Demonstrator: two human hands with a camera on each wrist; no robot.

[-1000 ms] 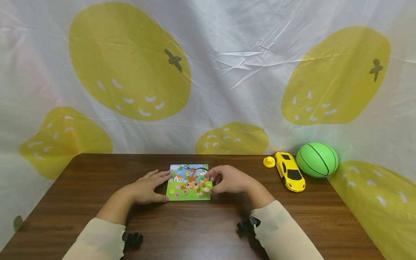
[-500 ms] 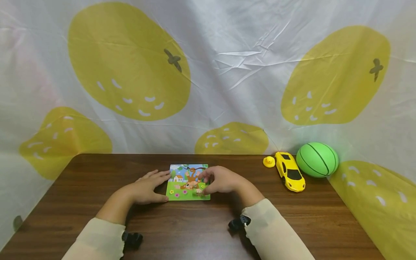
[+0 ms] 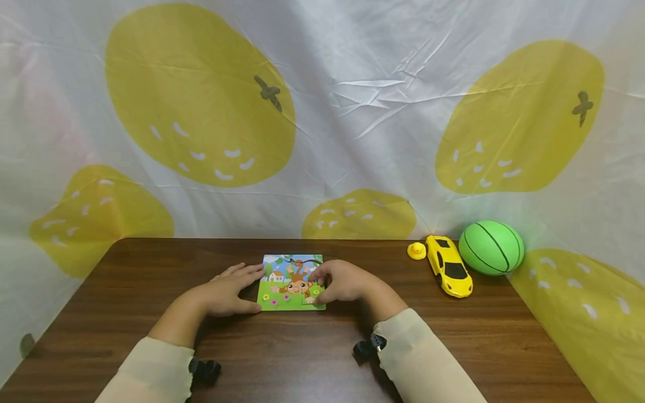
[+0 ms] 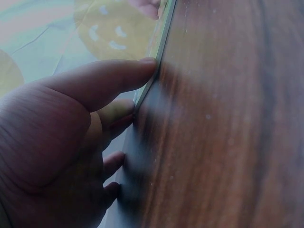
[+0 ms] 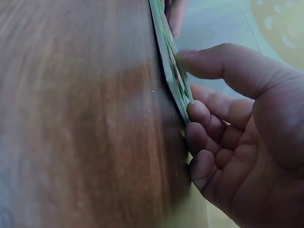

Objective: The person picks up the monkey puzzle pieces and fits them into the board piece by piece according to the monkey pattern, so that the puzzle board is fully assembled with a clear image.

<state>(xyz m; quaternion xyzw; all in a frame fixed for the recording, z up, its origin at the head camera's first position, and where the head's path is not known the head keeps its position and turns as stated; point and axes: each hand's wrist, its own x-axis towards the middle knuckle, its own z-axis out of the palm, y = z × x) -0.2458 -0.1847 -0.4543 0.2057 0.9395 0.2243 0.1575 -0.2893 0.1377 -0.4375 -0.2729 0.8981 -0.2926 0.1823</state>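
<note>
A flat jigsaw puzzle (image 3: 282,299) with a monkey hanging upside down, a house and flowers lies on the brown table. My left hand (image 3: 227,291) rests at its left side, with the thumb at the near corner and the fingers spread along the edge. In the left wrist view the thumb (image 4: 128,73) touches the puzzle's thin edge. With thumb and fingertips my right hand (image 3: 347,281) pinches a puzzle piece (image 3: 309,299) over the lower right corner. The right wrist view shows that piece (image 5: 184,80) tilted, with a gap between it and the board (image 5: 166,61) beneath.
At the back right of the table (image 3: 282,358) stand a small yellow rubber duck (image 3: 416,251), a yellow toy car (image 3: 450,267) and a green ball (image 3: 491,247). A white curtain with yellow fruit prints (image 3: 201,101) hangs behind the table's far edge.
My right hand has moved left with the puzzle piece, from the puzzle's right edge to over its lower right corner. The left hand has stayed in place.
</note>
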